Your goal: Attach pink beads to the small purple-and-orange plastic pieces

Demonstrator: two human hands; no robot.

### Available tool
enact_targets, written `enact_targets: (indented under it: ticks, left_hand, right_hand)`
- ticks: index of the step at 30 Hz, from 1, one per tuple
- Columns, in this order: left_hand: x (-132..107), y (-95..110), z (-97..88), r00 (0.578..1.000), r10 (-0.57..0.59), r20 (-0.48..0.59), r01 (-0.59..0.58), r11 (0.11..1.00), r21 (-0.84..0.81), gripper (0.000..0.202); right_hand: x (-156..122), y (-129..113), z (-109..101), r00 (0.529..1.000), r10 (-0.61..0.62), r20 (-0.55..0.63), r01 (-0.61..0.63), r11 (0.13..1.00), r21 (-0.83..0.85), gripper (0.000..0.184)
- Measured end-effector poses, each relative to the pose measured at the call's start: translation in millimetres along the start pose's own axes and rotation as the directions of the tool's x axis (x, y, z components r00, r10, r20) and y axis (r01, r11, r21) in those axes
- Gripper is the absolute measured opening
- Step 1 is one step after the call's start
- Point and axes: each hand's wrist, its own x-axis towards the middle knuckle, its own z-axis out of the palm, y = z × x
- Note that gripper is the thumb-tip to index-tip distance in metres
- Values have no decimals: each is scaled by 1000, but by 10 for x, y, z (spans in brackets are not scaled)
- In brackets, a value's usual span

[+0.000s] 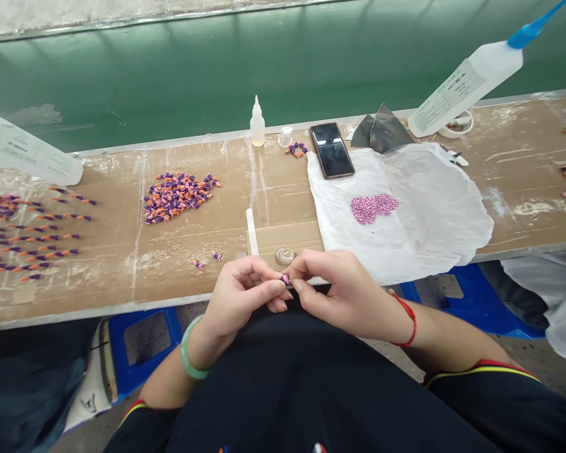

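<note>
Both hands are up at the near edge of the table point(113, 251), fingertips almost meeting. Left hand point(248, 289): thumb and index pinched closed on a small purple-and-pink piece point(285, 279), other fingers curled loosely. Right hand point(332, 283): thumb and index pinched on the right end of the same piece, rest folded in. Piece is between the two sets of fingertips, mostly covered; too small to make out its exact shape.

Just beyond the fingers: round shiny object point(284, 256), white flat stick point(251, 232) to its left. Two loose pieces point(216, 255) sit left of the stick, purple-and-orange pile point(177, 197) behind them. Further left, rows of strung-out pieces point(42, 238).

Right side: white cloth point(443, 214) with a patch of pink bits point(372, 208), phone point(332, 150) resting on its back left corner. Small nozzle bottle point(257, 126) upright at the back, ring of pieces point(296, 149) near it. Large blue-tipped bottle point(466, 88) back right, tape roll point(457, 124) next to it.
</note>
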Motion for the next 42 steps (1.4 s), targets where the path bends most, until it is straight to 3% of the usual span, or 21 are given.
enact_targets:
  ticks: [13, 16, 20, 22, 25, 27, 29, 31, 33, 35, 37, 39, 42]
  left_hand:
    - [47, 37, 21, 999, -30, -15, 31, 998, 51, 43]
    - [66, 33, 29, 999, -36, -23, 37, 997, 60, 42]
    - [93, 76, -115, 998, -52, -23, 56, 971, 234, 34]
    - [103, 119, -284, 997, -64, -41, 76, 900, 429, 26]
    - [106, 199, -608, 994, -28, -103, 94, 691, 717, 18]
    - [108, 258, -830, 989, 28, -147, 108, 546, 831, 18]
    - [131, 314, -1041, 965, 161, -208, 122, 426, 896, 20]
    - [194, 366, -1238, 891, 362, -273, 149, 335, 930, 21]
    - [302, 416, -1414, 785, 536, -310, 188, 270, 944, 20]
    - [439, 470, -1556, 710, 635, -304, 214, 216, 953, 20]
    - [578, 534, -1651, 670, 696, -257, 218, 147, 965, 21]
    - [692, 602, -1699, 673, 713, -196, 206, 75, 976, 20]
    - [794, 692, -1714, 721, 679, -135, 183, 1, 983, 17]
  right_hand:
    - [-3, 96, 45, 1000, 0, -10, 0, 999, -44, 11]
    - [0, 122, -72, 999, 47, -11, -46, 999, 13, 10]
    - [-102, 205, -324, 962, 207, -176, -189, 975, 112, 12]
    - [-197, 300, -415, 928, 280, -247, -250, 957, 146, 17]
    - [-344, 491, -469, 875, 366, -315, -332, 930, 159, 21]
    - [-423, 616, -472, 833, 437, -339, -399, 899, 179, 22]
    - [-480, 717, -468, 794, 491, -359, -446, 871, 207, 23]
    - [-517, 788, -468, 763, 512, -395, -461, 859, 223, 27]
    - [-535, 834, -473, 737, 518, -433, -465, 855, 232, 31]
    - [-542, 861, -480, 726, 522, -447, -467, 852, 237, 33]
    - [-546, 875, -486, 722, 528, -448, -468, 849, 246, 32]
    - [-556, 884, -490, 715, 535, -451, -470, 845, 256, 32]
    - [-583, 894, -497, 705, 544, -456, -476, 838, 266, 31]
